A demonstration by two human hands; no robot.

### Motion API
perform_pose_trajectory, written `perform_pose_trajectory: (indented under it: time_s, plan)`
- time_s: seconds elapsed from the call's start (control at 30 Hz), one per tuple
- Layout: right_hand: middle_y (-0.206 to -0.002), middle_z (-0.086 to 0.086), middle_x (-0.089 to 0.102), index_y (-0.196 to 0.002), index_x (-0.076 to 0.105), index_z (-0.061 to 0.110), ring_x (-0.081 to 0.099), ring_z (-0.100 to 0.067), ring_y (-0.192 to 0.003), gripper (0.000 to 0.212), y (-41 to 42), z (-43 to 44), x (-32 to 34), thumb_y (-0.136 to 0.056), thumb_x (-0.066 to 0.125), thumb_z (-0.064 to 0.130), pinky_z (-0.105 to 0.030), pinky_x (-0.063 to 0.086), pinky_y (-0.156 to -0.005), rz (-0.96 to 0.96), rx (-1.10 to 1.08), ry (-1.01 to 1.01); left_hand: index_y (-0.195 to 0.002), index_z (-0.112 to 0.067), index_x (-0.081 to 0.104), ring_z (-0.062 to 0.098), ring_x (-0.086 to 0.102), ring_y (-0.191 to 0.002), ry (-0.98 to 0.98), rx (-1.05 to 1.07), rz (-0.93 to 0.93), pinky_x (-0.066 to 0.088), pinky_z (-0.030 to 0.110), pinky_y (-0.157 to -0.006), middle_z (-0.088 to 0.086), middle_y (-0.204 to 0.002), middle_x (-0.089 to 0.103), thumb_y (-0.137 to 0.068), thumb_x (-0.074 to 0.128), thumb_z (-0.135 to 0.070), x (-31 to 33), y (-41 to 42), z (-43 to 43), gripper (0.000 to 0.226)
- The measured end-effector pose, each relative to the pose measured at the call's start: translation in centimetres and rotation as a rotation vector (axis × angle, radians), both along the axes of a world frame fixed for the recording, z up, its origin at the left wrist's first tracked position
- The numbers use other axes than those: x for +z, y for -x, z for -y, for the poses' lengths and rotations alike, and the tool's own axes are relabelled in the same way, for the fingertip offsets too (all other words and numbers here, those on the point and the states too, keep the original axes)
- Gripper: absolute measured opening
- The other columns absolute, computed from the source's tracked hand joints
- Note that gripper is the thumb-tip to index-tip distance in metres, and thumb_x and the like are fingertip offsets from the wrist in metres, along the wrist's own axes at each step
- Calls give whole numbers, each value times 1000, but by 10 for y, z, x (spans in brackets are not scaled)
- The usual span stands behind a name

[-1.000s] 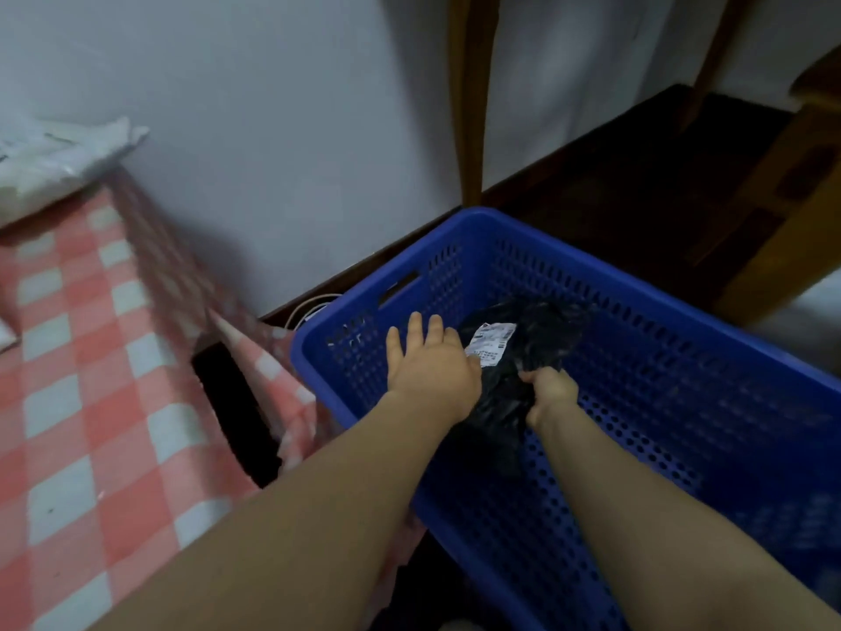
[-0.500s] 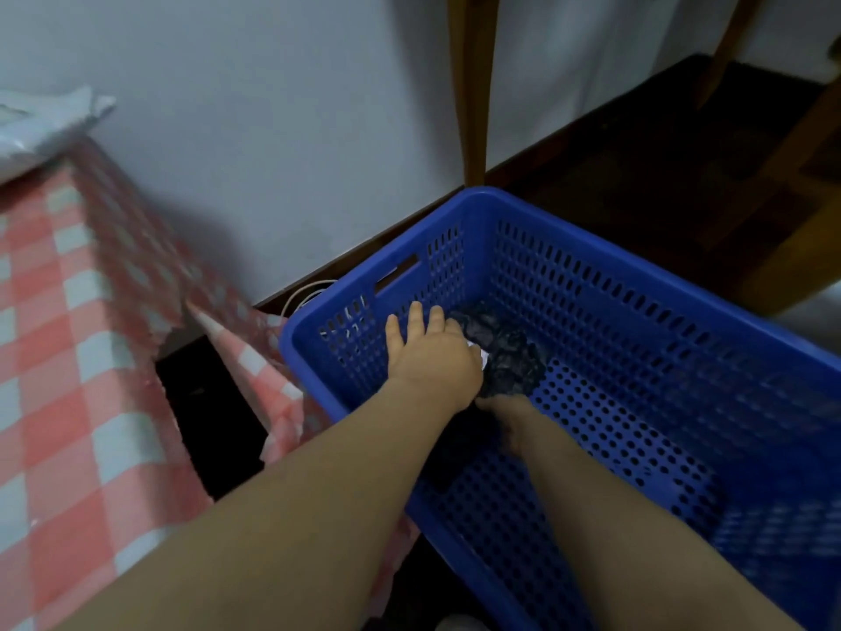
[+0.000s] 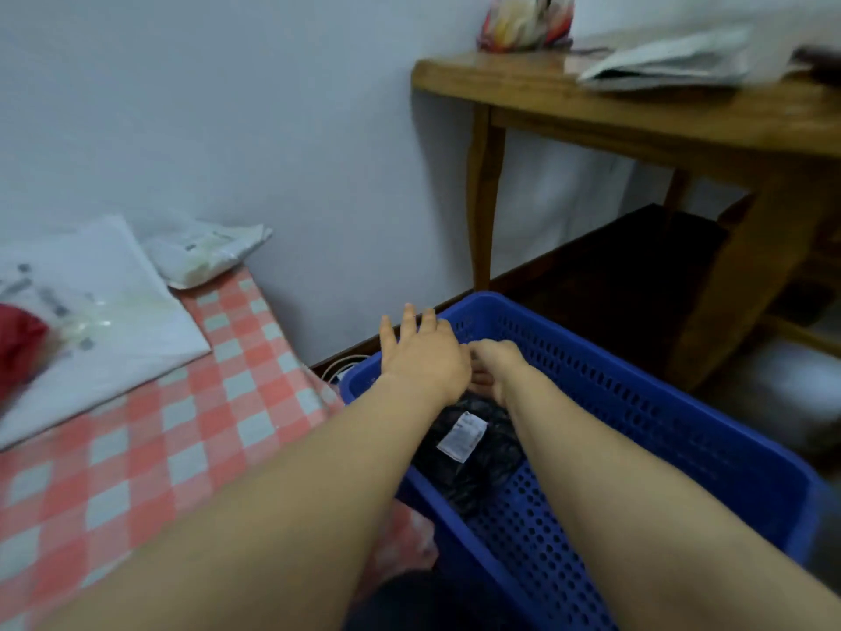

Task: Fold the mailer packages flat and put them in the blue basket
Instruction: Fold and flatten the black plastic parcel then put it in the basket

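Note:
A crumpled black mailer [image 3: 468, 466] with a white label lies on the floor of the blue basket [image 3: 682, 430], near its left wall. My left hand [image 3: 423, 352] hovers over the basket's far left corner, fingers straight and spread, holding nothing. Beside it my right hand [image 3: 496, 366] is above the mailer and apart from it; its fingers are partly hidden under the left hand and nothing shows in them. On the red-checked table [image 3: 150, 448] at the left lie a flat white mailer [image 3: 104, 311] and a second, puffier white one [image 3: 205, 252].
A red item [image 3: 18, 348] sits at the table's left edge. A wooden table [image 3: 637, 111] with papers and a colourful bag stands at the right, its leg just behind the basket. A white cable [image 3: 346, 364] lies on the floor by the wall.
Both hands have let go of the black mailer and risen out of the basket; the mailer now lies on the basket floor. The view has tilted up and left.

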State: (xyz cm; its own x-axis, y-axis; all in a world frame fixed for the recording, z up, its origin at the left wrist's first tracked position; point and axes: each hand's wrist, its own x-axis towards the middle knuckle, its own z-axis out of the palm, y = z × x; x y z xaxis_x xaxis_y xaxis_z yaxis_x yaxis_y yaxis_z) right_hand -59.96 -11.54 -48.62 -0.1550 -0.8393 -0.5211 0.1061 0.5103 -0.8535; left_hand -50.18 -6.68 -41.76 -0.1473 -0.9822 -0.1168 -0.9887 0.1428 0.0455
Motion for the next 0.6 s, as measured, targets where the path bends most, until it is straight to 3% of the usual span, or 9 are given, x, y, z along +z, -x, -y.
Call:
perform_pose_trajectory:
  time_s: [0.13, 0.23, 0.3, 0.43, 0.53, 0.6]
  plan:
    - [-62, -7, 63, -77, 59, 8, 56, -21, -61, 11, -35, -31, 68, -87, 54, 9, -36, 47, -75, -1, 83, 132, -148, -8, 24, 27, -6, -147, 112, 43, -22, -5, 52, -116, 5, -160, 6, -101, 22, -37, 47, -39, -39, 55]
    - [-67, -8, 62, -85, 58, 7, 58, -20, -62, 8, -66, -57, 117, -91, 53, 8, -38, 49, -81, -42, 110, 219, -149, -8, 23, 27, -5, -147, 169, 89, -62, -5, 52, -115, 5, -160, 6, -101, 22, -36, 77, -69, -67, 55]
    - [-67, -8, 61, -86, 58, 6, 56, -19, -59, 8, -94, -78, 147, -91, 53, 7, -34, 50, -73, -81, 165, 257, -148, -8, 23, 28, -4, -147, 207, 131, -107, -3, 52, -116, 5, -160, 7, -101, 22, -36, 97, -93, -88, 55]
    - [-36, 3, 49, -71, 52, 9, 46, -12, -39, 18, -161, -112, 193, -88, 53, 2, -21, 40, -44, -119, 286, 340, -147, -10, 27, 27, 0, -147, 321, 200, -174, 0, 52, -116, 5, -159, 11, -101, 23, -37, 130, -147, -127, 53]
    - [-35, 4, 46, -69, 52, 11, 44, -7, -30, 21, -217, -126, 209, -88, 53, 2, -17, 36, -39, -132, 431, 382, -146, -12, 27, 26, 0, -147, 390, 283, -202, 0, 51, -116, 3, -159, 11, -101, 24, -35, 139, -200, -148, 50]
    - [-45, 2, 49, -70, 55, 13, 46, -8, -36, 19, -257, -129, 210, -87, 55, 5, -15, 38, -41, -159, 536, 403, -146, -13, 26, 26, 0, -146, 431, 352, -217, 1, 51, -116, 3, -159, 10, -101, 27, -33, 140, -236, -159, 49]
